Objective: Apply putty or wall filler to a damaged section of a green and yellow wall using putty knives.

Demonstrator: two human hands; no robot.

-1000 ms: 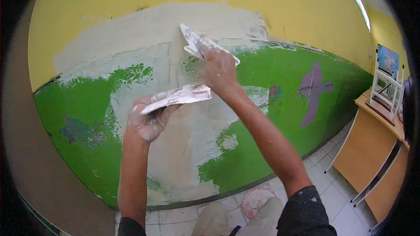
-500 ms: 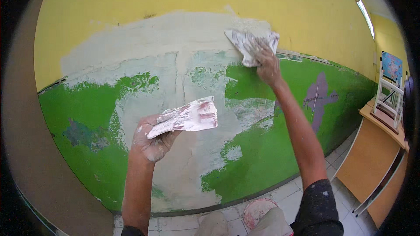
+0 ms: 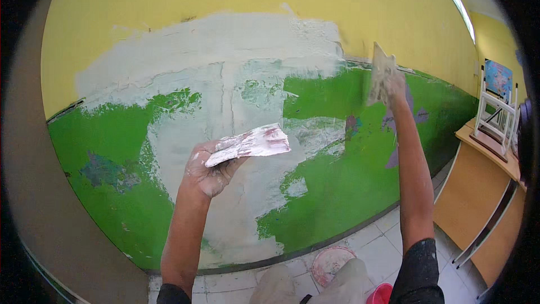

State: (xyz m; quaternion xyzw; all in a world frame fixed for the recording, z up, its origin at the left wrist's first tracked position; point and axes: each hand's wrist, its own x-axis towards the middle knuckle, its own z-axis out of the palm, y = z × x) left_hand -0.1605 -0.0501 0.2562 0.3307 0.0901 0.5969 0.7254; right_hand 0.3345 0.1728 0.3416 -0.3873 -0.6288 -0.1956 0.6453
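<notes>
Grips plate (image 3: 253, 145) in left hand (image 3: 208, 173), blade (image 3: 376, 81) in right hand (image 3: 396, 87); apparently spreading white filler (image 3: 225, 39); likely requires smoothing leftward of right hand.

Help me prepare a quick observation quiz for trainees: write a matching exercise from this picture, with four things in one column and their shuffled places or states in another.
Things
1. left hand
2. right hand
3. red bucket
4. wooden table

Places or states
A. at the lower edge, beside the right sleeve
B. holding a flat scraper near where the wall turns from yellow to green
C. at the right, bearing a white frame
D. holding a streaked plate

Pairs: 1-D, 2-B, 3-A, 4-C
</notes>
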